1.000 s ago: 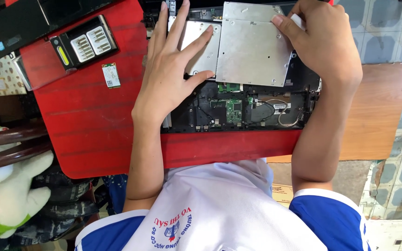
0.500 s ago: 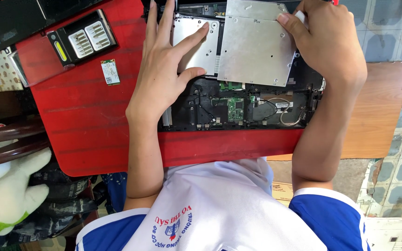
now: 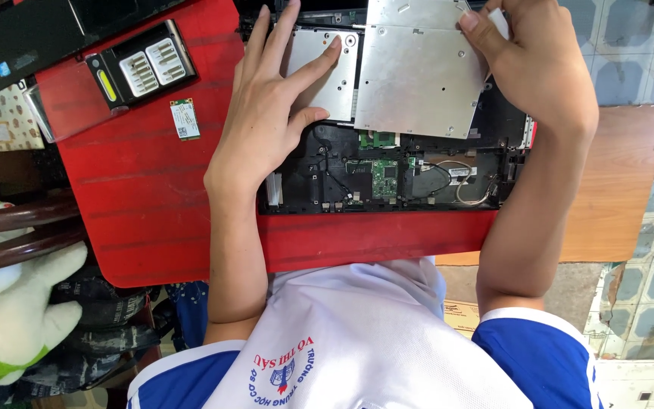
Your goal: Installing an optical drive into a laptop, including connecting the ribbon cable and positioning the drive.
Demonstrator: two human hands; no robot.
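1. Compared with the earlier frame, the left hand (image 3: 270, 113) had slid slightly up the opened laptop base (image 3: 387, 178), and the large silver drive (image 3: 418, 68) had shifted towards the top edge of the view.
2. At far left, a black flat device (image 3: 47, 34) bearing a small blue square sticker lay at the red table (image 3: 138, 197) corner.
3. Beside it, a black screw case (image 3: 141, 64) with a yellow strip and two pale compartments sat on a clear tray.
4. A small green card (image 3: 185, 119) with a white label lay alone on bare red surface, well apart from the laptop.
5. The left hand was open, fingers spread, palm pressing flat on the smaller silver plate (image 3: 327, 72).
6. The large silver drive overlapped the base's upper right portion.
7. The right hand (image 3: 531, 72) was closed, gripping that drive's right edge.
8. Open red surface remained left of the base; its near edge lay close to the table's front edge.
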